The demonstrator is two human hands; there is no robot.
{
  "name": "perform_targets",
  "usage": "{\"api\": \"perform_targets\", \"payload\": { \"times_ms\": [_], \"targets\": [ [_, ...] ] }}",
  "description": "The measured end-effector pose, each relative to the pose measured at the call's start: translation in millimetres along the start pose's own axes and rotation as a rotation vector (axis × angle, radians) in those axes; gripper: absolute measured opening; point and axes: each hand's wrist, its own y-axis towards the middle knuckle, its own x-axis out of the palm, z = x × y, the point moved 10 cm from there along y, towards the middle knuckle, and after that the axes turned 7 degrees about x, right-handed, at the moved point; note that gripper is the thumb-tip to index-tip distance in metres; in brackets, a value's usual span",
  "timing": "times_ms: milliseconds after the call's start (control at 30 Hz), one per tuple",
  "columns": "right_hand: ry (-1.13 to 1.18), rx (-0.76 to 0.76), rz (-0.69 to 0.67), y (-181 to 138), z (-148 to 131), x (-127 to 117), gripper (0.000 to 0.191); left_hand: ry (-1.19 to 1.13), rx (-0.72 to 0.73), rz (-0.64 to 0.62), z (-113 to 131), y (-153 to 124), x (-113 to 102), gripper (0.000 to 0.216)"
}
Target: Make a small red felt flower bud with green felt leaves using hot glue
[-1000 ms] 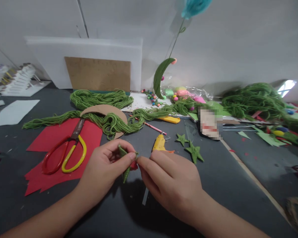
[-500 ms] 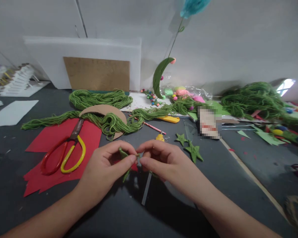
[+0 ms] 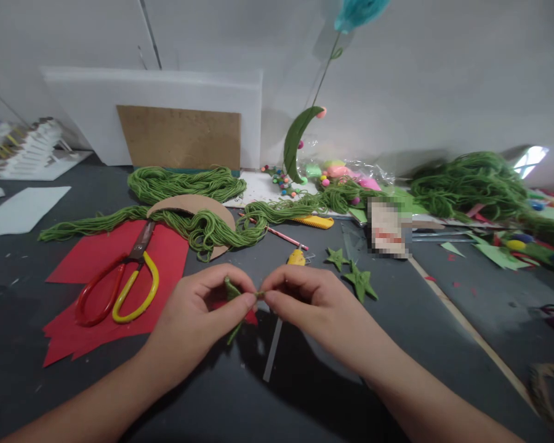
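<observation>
My left hand (image 3: 203, 311) is closed in a pinch on a small green yarn-covered piece (image 3: 232, 289), mostly hidden by my fingers. A red bit (image 3: 252, 317) shows just under my thumb; I cannot tell if it belongs to the piece. Thumb and forefinger of my right hand (image 3: 311, 301) pinch a short strand of green yarn (image 3: 259, 295) that runs between both hands' fingertips. Under my right hand lies a yellow glue gun (image 3: 297, 257), its clear glue stick (image 3: 271, 357) poking out toward me. Two green stars (image 3: 361, 282) rest beyond my right hand.
Scissors (image 3: 136, 252) with red and yellow handles lie on red paper (image 3: 175, 252) at left. Green yarn skeins (image 3: 180, 184), a cardboard crescent (image 3: 189, 203), a yellow cutter (image 3: 321, 221) and a pencil (image 3: 289, 239) lie farther back. A green moon ornament (image 3: 295, 144) stands near the wall.
Both hands stay close together and shift very slightly to the right. The green piece tilts a little in my left hand, and the pinched strand shows a bit more between the fingertips.
</observation>
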Motion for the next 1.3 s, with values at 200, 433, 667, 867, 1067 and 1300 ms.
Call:
{"api": "perform_targets", "payload": {
  "times_ms": [200, 433, 667, 867, 1067, 1300],
  "targets": [
    [-0.113, -0.209, 0.165, -8, -20, -13, 0.011, -0.033, -0.008, 0.030, -3, 2, -2, 0.004],
    [0.008, -0.165, 0.084, -4, -13, -6, 0.026, -0.101, -0.053, 0.023, -9, 0, -2, 0.005],
    [-0.099, -0.093, 0.073, -1, -1, 2, 0.006, -0.014, -0.036, 0.057, -5, -1, -5, 0.005],
    [-0.814, -0.631, 0.392, -34, -44, 12, 0.019, -0.166, -0.122, 0.055, -19, 0, -1, 0.008],
    [-1.069, -0.839, 0.352, -44, -50, 32, 0.032, -0.545, -0.250, -0.004, -31, 1, 16, 0.011],
    [-1.055, -0.824, 0.282, -41, -48, 30, 0.025, -0.149, -0.130, 0.027, -16, 3, 3, 0.005]
  ]
}}
